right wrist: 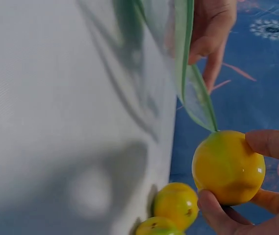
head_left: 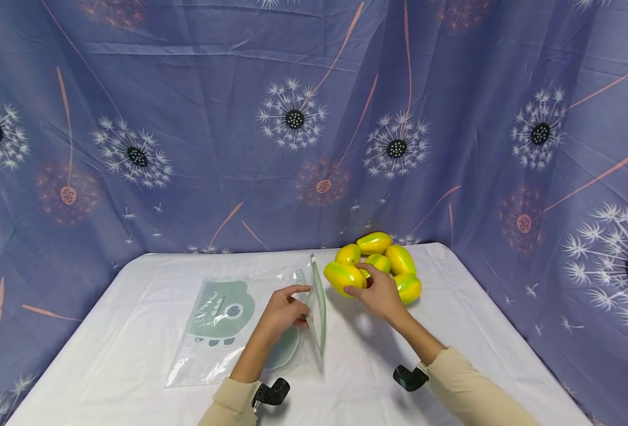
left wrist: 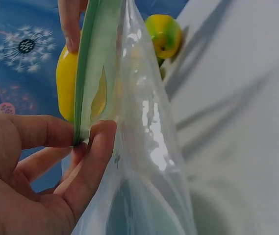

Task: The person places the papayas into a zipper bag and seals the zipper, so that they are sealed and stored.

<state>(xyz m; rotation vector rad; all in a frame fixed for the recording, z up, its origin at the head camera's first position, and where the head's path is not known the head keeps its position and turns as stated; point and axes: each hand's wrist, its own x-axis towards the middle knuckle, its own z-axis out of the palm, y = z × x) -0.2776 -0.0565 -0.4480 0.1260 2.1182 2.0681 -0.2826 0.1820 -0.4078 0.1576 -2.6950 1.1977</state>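
In my right hand (head_left: 380, 293) I grip a yellow-green papaya (head_left: 344, 277), fingers and thumb around its near end. The right wrist view shows this held papaya (right wrist: 230, 169) close to the green-edged mouth of a clear zip bag (right wrist: 183, 44). My left hand (head_left: 284, 307) pinches the rim of that zip bag (head_left: 318, 307), and the bag stands up on its edge with its mouth facing right. Seen from the left wrist, the mouth is parted and the papaya (left wrist: 66, 83) shows behind the green rim.
Several more papayas (head_left: 401, 260) lie grouped at the back right of the white-covered table (head_left: 468, 331). Clear plastic with a green one-eyed monster print (head_left: 223, 313) lies flat at the left. A patterned blue curtain (head_left: 212, 118) hangs behind the table.
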